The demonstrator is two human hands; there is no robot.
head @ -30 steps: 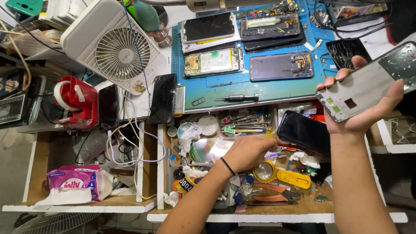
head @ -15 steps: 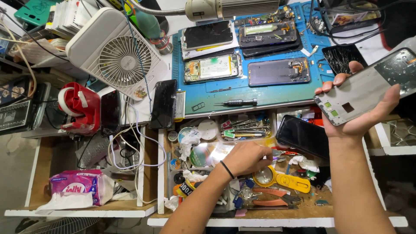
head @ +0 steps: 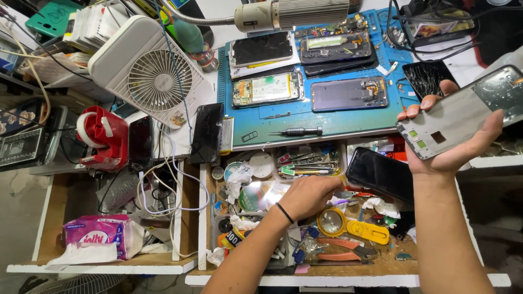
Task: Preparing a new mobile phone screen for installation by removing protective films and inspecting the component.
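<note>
My right hand (head: 455,149) holds a grey phone frame (head: 463,111) flat on its palm, raised at the right of the blue work mat (head: 321,111). My left hand (head: 309,196) reaches down into the open drawer (head: 218,228) full of small parts, fingers curled among the clutter; what it touches is hidden under the hand. A black wristband sits on that wrist. A black phone (head: 381,174) lies in the drawer between the two hands. A yellow magnifier (head: 354,227) lies just below the left hand.
Several opened phones (head: 267,90) and a small screwdriver (head: 297,131) lie on the mat. A white fan (head: 147,73), a red tape dispenser (head: 101,136), a lamp head (head: 294,13) and white cables (head: 163,190) stand at the left and top. Red pliers (head: 340,250) lie in the drawer.
My left hand has shifted slightly right within the drawer. The right hand with the phone frame stays about where it was. The view has tilted a little.
</note>
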